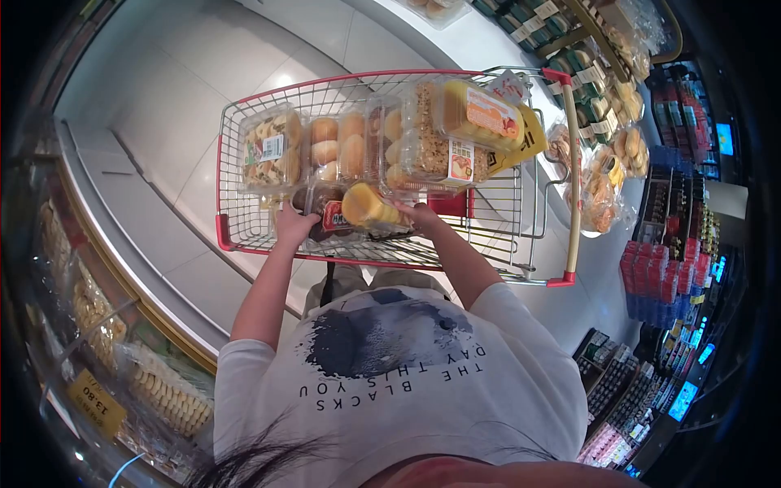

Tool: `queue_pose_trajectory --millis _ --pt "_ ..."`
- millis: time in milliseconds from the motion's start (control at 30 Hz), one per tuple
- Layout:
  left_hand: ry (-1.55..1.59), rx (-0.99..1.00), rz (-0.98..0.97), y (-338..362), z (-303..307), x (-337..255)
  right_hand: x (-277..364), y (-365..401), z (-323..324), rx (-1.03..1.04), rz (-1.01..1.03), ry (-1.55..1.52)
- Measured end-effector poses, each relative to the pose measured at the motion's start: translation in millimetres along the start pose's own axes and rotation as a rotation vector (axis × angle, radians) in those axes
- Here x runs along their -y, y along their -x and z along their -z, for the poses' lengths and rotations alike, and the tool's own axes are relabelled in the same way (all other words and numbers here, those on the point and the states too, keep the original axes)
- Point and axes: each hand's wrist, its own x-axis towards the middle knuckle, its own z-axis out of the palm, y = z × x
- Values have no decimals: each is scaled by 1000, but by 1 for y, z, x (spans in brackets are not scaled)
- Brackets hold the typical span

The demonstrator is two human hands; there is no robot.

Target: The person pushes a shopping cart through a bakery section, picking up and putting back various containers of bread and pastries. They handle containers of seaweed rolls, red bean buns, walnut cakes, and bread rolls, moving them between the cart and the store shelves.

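Note:
My left hand (297, 224) is closed on the left end of a clear plastic box of dark and yellow pastries (332, 216) with a red label. At its other end is my right hand (418, 216), fingers bent against the package; the exact grip is partly hidden. The box is at the near side of a wire shopping cart (521, 203). Beyond it in the cart lie a labelled clear box of pastries (272, 150), a box of round buns (338, 145), a crumb-coated cake pack (425, 134) and a yellow cake pack (484, 118).
Packaged baked goods (163, 389) fill the shelf at lower left, beside a yellow price sign (96, 403). Bagged breads (602, 187) and stocked shelves (667, 268) stand at right. Tiled floor (195, 106) shows beyond the cart, whose pale handle (573, 195) is on the right.

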Motion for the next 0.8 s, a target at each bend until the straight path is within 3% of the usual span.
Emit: queue_pose_trajectory --millis 67,167,267,400,500,533,633,667,800 --pt "-45 -50 69 19 7 -25 9 11 2 82 -22 2" --pt "-205 -195 69 50 9 -57 1 5 -3 5 -54 -55" --pt "-236 -297 80 76 6 -72 -10 -2 1 207 -65 -95" --pt "-231 -403 98 105 1 -96 -7 0 -3 183 -96 -86" --pt "-282 -535 69 123 -10 -102 -14 12 3 387 -5 -40" --pt "-282 -577 56 128 -12 -105 -12 21 -8 213 -95 -155" --pt "-258 -648 81 143 -16 -115 -9 6 -21 308 -338 -359" --pt "-258 -691 119 143 -20 -112 -10 5 -19 438 -208 -314" --pt "-193 -766 286 158 -13 -113 -6 -16 -25 546 -91 -197"
